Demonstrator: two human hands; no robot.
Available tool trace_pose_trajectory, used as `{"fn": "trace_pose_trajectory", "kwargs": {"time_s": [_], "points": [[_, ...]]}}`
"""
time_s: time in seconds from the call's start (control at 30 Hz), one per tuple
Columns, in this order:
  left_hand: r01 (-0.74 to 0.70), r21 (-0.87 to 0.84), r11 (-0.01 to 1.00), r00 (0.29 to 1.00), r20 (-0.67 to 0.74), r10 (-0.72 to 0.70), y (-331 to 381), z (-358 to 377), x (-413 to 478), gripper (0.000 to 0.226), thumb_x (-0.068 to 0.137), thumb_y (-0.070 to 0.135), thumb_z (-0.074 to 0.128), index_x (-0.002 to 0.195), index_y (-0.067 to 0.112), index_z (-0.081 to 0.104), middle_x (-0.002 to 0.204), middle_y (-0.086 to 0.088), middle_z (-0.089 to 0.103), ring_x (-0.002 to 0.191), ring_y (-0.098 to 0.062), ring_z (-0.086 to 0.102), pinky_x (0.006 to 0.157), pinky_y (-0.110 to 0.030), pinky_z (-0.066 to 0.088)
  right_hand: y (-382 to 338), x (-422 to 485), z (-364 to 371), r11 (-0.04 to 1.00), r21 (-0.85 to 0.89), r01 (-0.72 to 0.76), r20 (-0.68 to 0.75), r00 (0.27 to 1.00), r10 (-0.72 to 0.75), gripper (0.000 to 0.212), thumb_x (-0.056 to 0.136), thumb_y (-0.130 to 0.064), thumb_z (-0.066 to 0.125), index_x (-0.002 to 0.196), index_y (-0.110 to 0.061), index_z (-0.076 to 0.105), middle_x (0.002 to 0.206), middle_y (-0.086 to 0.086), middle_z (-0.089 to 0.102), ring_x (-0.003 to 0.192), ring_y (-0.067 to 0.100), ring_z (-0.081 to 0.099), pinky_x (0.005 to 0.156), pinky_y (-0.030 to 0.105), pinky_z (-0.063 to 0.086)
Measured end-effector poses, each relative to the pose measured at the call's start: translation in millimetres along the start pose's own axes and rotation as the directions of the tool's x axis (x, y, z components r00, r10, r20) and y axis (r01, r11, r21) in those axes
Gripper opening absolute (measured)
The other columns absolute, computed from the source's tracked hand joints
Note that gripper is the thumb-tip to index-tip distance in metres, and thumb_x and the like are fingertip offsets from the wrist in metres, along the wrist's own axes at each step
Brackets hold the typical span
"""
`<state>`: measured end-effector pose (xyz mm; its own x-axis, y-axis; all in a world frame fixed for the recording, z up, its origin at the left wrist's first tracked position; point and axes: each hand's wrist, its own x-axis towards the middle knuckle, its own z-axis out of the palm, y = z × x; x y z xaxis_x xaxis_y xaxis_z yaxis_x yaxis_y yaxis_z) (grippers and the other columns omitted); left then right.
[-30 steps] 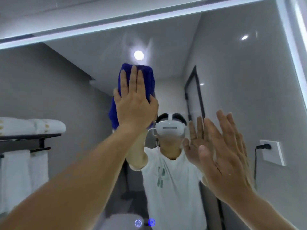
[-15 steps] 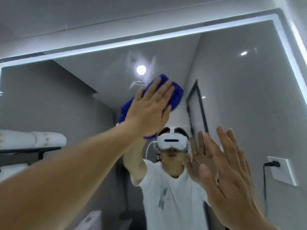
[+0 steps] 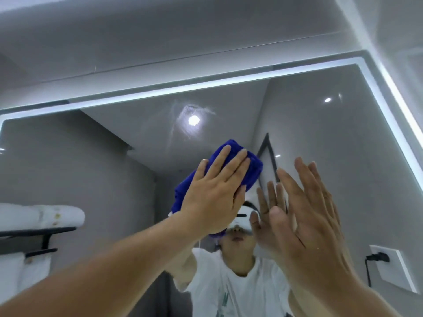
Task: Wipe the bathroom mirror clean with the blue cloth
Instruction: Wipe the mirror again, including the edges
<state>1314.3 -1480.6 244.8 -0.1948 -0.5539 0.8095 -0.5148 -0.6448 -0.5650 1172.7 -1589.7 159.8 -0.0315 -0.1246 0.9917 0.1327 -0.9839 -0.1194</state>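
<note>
The bathroom mirror fills the wall ahead, framed by a lit white strip along its top and right edges. My left hand presses the folded blue cloth flat against the glass with straight fingers, near the mirror's middle. Smears show on the glass above the cloth, around the reflected ceiling lamp. My right hand lies flat on the glass to the right of the cloth, fingers spread and straight. Its reflection meets it.
The mirror reflects a black towel rack with rolled white towels at the left and a white wall socket with a black plug at the lower right. A person in a white shirt and headset is reflected behind my hands.
My left hand has slid the cloth down and to the right across the glass, away from the reflected lamp. The view has tilted upward. My right hand stays flat on the mirror.
</note>
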Motion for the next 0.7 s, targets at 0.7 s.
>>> {"fn": "trace_pose_trajectory", "kwargs": {"time_s": [0.7], "points": [[0.517,-0.125,0.847,0.841,-0.112,-0.53,-86.6,-31.4,110.7,0.057,0.103,0.032,0.024,0.157,0.017,0.009,0.165,0.002,0.005,0.152,-0.023,-0.001,0.12,-0.051,0.015,-8.9,43.1,9.2,0.996,0.021,0.084,0.037,0.996,-0.085,0.066,0.089,-0.046,0.025,0.153,-0.032,0.021,0.163,-0.015,-0.004,0.148,0.002,-0.012,0.118,0.029,-0.005]]}}
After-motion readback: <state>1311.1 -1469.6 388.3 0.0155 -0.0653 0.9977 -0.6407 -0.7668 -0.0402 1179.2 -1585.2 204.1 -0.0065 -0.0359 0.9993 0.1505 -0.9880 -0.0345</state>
